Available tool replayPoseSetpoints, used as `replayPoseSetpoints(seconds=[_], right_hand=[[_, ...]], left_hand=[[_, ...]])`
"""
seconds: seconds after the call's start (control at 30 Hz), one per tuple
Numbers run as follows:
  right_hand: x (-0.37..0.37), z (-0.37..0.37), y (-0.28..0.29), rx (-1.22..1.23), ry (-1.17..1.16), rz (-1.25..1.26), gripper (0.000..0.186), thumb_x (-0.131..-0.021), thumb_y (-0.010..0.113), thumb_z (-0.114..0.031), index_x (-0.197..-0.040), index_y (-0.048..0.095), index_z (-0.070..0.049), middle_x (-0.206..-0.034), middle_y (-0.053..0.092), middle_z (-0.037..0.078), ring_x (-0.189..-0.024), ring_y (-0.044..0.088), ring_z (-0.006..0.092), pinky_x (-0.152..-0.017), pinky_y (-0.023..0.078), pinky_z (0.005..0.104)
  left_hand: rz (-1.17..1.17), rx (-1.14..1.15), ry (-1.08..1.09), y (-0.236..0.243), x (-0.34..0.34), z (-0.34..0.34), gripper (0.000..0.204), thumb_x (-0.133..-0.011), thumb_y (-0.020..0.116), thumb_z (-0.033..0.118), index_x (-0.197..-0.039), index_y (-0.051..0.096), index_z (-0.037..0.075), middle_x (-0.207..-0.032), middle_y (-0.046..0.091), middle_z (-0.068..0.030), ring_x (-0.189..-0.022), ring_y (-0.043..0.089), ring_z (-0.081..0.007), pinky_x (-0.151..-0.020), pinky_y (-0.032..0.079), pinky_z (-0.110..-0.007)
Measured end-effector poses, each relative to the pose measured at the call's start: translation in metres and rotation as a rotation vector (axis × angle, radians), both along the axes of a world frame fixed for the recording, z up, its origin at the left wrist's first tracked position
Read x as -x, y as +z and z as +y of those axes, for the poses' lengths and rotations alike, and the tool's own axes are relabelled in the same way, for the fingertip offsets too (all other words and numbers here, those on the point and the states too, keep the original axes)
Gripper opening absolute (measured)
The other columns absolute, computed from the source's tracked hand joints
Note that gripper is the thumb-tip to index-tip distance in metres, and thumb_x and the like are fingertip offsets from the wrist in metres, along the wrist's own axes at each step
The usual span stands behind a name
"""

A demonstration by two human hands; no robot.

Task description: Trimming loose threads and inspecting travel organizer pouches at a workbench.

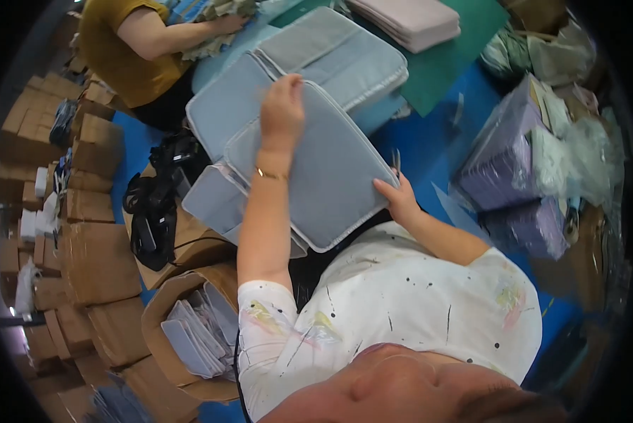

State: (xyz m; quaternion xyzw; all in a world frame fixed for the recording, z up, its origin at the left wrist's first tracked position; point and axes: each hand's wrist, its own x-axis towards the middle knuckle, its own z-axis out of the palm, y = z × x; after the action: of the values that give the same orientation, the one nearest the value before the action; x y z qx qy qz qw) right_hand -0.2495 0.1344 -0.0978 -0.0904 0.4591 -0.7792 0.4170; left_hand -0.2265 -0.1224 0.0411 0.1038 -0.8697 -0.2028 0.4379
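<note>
A grey padded laptop sleeve (330,169) with a pale trimmed edge is held tilted in front of my body. My left hand (282,116), with a thin bracelet at the wrist, has its fingers pinched at the sleeve's upper edge; exactly what they pinch is too small to make out. My right hand (399,197) grips the sleeve's right corner, thumb on top. A slim metal tool (396,161), perhaps snips, pokes up beside those fingers. Beneath and beyond lie more grey sleeves (221,116), one with a front pocket (309,42). Another grey piece (214,201) shows under my left forearm.
Across the table, a person in a mustard top (122,49) handles stacked pieces. Pink folded pieces (408,21) lie on a green mat (447,70). Purple wrapped bundles (500,141) stand right. Left are black straps (154,211), an open carton of grey pieces (157,310) and stacked boxes (98,261).
</note>
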Motion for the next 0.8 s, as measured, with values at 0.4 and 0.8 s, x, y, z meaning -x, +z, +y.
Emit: replayPoseSetpoints(seconds=[0.4,0.8], right_hand=[[0.025,-0.023,0.037,0.078,-0.058,0.088,0.031,-0.083,0.067,-0.012,-0.108,0.050,-0.007,-0.092,0.060,0.003,-0.070,0.057,0.0086,-0.048,0.039,0.0190],[0.038,-0.032,0.031,0.069,-0.037,0.113,0.022,-0.089,0.059,-0.014,-0.107,0.053,-0.002,-0.077,0.057,-0.001,-0.046,0.039,0.0036,-0.037,0.025,0.0197]], left_hand=[[-0.229,-0.470,-0.363,-0.084,-0.164,0.168,0.010,-0.082,0.065,0.013,-0.084,0.065,0.003,-0.080,0.065,-0.0103,-0.074,0.062,-0.0262,-0.066,0.050,-0.034],[0.501,-1.742,-0.276,-0.159,-0.243,0.145,0.040,-0.094,0.056,0.030,-0.126,0.044,0.011,-0.116,0.057,-0.0045,-0.102,0.059,-0.0180,-0.081,0.052,-0.029]])
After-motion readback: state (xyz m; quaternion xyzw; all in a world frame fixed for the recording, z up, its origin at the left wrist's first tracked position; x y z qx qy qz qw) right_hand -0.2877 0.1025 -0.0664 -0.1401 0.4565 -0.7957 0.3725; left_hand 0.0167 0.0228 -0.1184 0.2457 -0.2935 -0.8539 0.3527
